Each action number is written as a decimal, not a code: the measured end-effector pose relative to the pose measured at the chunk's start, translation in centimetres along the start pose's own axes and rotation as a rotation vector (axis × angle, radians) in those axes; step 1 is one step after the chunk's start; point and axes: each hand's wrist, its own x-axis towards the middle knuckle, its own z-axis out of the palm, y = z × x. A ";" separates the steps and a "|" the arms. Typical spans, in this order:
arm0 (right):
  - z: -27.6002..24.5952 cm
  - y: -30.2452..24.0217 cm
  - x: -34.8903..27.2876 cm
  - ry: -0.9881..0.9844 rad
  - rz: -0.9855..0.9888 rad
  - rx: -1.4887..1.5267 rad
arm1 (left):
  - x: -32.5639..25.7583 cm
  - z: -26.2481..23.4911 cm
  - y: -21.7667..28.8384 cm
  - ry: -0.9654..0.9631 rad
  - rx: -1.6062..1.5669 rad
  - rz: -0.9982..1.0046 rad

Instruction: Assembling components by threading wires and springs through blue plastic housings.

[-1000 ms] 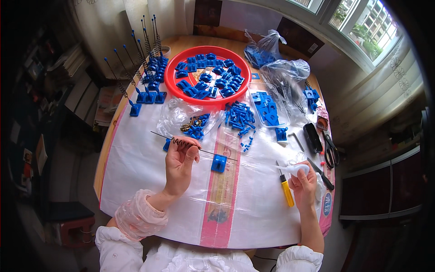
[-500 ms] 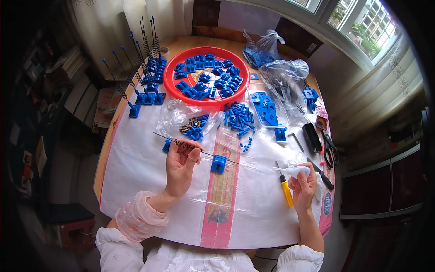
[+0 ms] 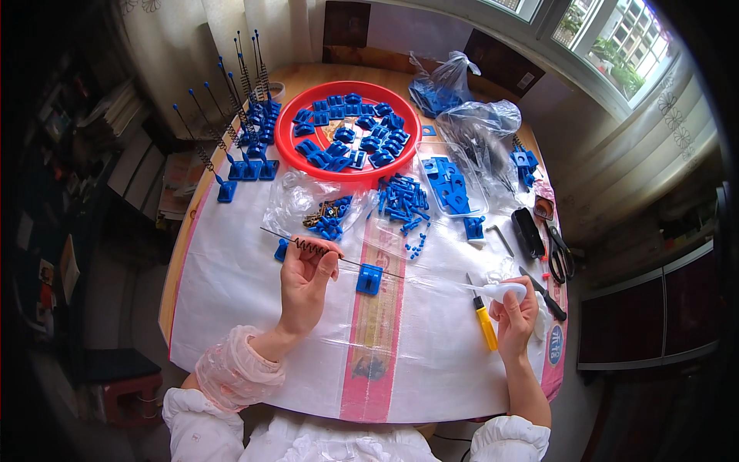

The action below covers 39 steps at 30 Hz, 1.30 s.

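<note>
I find the left hand (image 3: pixel 304 285) closed, thumb against curled fingers, gripping a thin black rod with a coiled spring section (image 3: pixel 312 247). The right hand (image 3: pixel 514 314) is curled around a small white squeeze bottle (image 3: pixel 506 291), its nozzle pointing left toward the rod's free end – the two stand apart. I note the rod sloping down to the right, crossing in view over a blue base (image 3: pixel 369 280); I cannot tell whether they touch. A second blue piece (image 3: pixel 281 249) sits just beyond the left hand. A yellow-handled screwdriver (image 3: pixel 486 326) lies just left of the right hand. Farther out, I record a heap of blue pins (image 3: pixel 402 198), a clear tray (image 3: pixel 484 208) of flat blue parts, and a red basin (image 3: pixel 339 175) holding blue bases – with upright spring-rod assemblies (image 3: pixel 248 170) at far left.
</note>
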 end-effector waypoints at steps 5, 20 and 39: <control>-0.1 -0.2 -0.1 0.007 0.021 0.036 | 0.0 0.0 0.0 -0.001 -0.004 -0.006; -0.4 0.0 0.0 0.012 0.036 0.042 | 0.0 -0.1 -0.1 0.000 0.006 -0.019; -0.6 0.1 0.0 0.011 0.032 0.048 | 0.0 0.0 -0.1 -0.008 -0.009 -0.023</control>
